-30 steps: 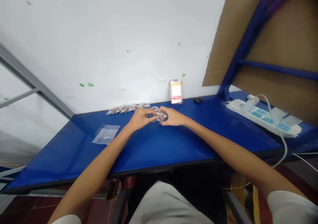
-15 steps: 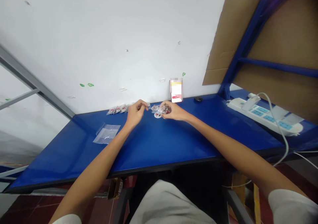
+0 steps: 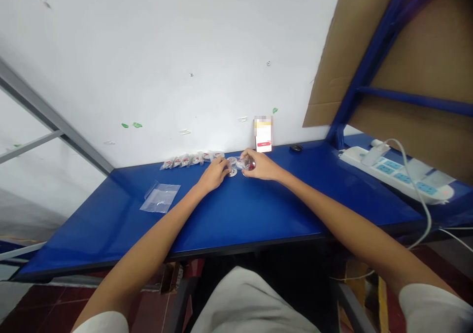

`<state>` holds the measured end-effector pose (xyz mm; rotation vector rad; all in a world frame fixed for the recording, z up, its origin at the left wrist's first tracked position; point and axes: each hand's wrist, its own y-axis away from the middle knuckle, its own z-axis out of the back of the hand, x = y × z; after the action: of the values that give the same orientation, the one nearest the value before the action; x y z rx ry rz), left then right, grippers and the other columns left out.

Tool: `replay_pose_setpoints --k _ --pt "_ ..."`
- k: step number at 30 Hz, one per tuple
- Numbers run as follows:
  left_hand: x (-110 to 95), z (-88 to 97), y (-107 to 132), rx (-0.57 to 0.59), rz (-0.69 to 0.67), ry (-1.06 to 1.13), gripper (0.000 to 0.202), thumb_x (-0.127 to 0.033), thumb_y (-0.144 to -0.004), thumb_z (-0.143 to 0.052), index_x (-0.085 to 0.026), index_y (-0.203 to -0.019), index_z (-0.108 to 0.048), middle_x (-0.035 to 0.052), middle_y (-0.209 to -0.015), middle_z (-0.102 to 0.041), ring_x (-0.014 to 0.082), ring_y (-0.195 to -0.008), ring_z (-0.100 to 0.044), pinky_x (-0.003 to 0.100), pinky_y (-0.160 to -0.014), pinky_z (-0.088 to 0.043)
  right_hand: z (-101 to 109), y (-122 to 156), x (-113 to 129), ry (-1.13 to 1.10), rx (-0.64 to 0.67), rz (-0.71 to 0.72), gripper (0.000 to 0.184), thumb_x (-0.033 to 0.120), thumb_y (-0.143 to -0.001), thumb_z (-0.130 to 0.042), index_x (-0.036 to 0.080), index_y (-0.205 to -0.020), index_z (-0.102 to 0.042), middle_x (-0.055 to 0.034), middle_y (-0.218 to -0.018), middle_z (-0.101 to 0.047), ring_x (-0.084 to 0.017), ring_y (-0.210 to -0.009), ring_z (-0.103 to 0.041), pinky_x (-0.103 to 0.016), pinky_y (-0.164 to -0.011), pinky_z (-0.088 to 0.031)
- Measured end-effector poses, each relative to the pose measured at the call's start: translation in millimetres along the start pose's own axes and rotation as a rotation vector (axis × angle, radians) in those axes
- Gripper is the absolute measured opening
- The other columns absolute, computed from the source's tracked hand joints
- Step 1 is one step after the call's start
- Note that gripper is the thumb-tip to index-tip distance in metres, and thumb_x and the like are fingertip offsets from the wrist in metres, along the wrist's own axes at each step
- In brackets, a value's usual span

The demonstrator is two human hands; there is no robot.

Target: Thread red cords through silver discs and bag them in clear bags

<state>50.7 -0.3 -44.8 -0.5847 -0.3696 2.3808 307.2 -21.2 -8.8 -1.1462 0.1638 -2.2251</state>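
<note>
My right hand (image 3: 260, 165) is closed around a small clear packet (image 3: 247, 164) with red and silver pieces inside, held just above the blue table (image 3: 240, 210) near the back wall. My left hand (image 3: 215, 172) rests on the table beside it, its fingertips pinched at a small round white and red piece (image 3: 232, 172) lying on the surface. Another round piece (image 3: 231, 161) lies just behind. A row of several small filled packets (image 3: 188, 160) lines the wall to the left of my hands.
A stack of empty clear plastic bags (image 3: 160, 198) lies at the left of the table. A small red and white card (image 3: 263, 135) leans on the wall, with a small black object (image 3: 296, 148) beside it. A white power strip (image 3: 399, 173) with cables sits at the right under a cardboard-lined blue shelf frame (image 3: 369, 62).
My hands separated from holding the packet together. The left hand drew back to the row, then returned to the round piece on the table. The right hand kept the packet, shifting slightly back.
</note>
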Motion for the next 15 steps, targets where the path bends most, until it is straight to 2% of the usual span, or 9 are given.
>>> replay_pose_setpoints --k 2,5,7,9,12,15 --pt "4 4.8 0 0.0 0.018 0.079 0.008 -0.025 -0.105 -0.051 -0.021 -0.101 -0.055 0.0112 -0.105 -0.065 0.0267 -0.097 -0.065 0.041 -0.09 -0.051 0 -1 -2 0.07 -0.004 0.021 0.039 0.024 -0.074 -0.074 0.024 -0.11 -0.058 -0.0033 -0.103 -0.071 -0.022 -0.088 -0.066 -0.032 -0.077 -0.05" --pt "6 15.5 -1 -0.006 0.149 0.337 0.014 -0.034 -0.11 -0.043 -0.022 -0.105 -0.047 0.0072 -0.095 -0.068 0.0204 -0.077 -0.067 0.034 -0.072 -0.052 -1 -1 -8 0.155 -0.003 0.052 0.041 0.024 -0.075 -0.074 0.024 -0.111 -0.057 -0.0062 -0.11 -0.071 -0.024 -0.095 -0.066 -0.034 -0.081 -0.05" --pt "4 26.2 -2 -0.022 0.22 0.57 0.024 -0.046 -0.109 -0.049 -0.022 -0.104 -0.046 0.0067 -0.097 -0.069 0.0175 -0.074 -0.069 0.028 -0.064 -0.051 -2 -1 -11 0.181 -0.001 0.064 0.042 0.023 -0.074 -0.075 0.024 -0.113 -0.056 -0.0074 -0.113 -0.07 -0.025 -0.097 -0.066 -0.034 -0.082 -0.05" --pt "-2 39.1 -1 -0.049 0.24 0.743 0.034 -0.053 -0.103 -0.061 -0.021 -0.101 -0.051 0.0069 -0.097 -0.07 0.0169 -0.076 -0.071 0.026 -0.062 -0.052 -3 -1 -14 0.186 0.001 0.066 0.043 0.023 -0.075 -0.075 0.024 -0.113 -0.056 -0.0074 -0.113 -0.07 -0.025 -0.096 -0.066 -0.034 -0.082 -0.05" --pt "-13 56.3 1 -0.061 0.252 0.835 0.039 -0.052 -0.092 -0.078 -0.018 -0.099 -0.061 0.0049 -0.083 -0.07 0.0153 -0.07 -0.067 0.024 -0.06 -0.05 -4 0 -14 0.176 0.007 0.071 0.043 0.024 -0.075 -0.075 0.024 -0.114 -0.056 -0.0072 -0.113 -0.07 -0.025 -0.096 -0.066 -0.034 -0.081 -0.05" --pt "-24 63.3 3 -0.01 0.304 0.836 0.039 -0.05 -0.087 -0.084 -0.017 -0.1 -0.069 0.0013 -0.068 -0.066 0.0123 -0.056 -0.059 0.021 -0.048 -0.039 -4 0 -13 0.167 0.008 0.082 0.044 0.024 -0.075 -0.076 0.024 -0.114 -0.056 -0.0077 -0.113 -0.07 -0.026 -0.098 -0.065 -0.035 -0.081 -0.05"
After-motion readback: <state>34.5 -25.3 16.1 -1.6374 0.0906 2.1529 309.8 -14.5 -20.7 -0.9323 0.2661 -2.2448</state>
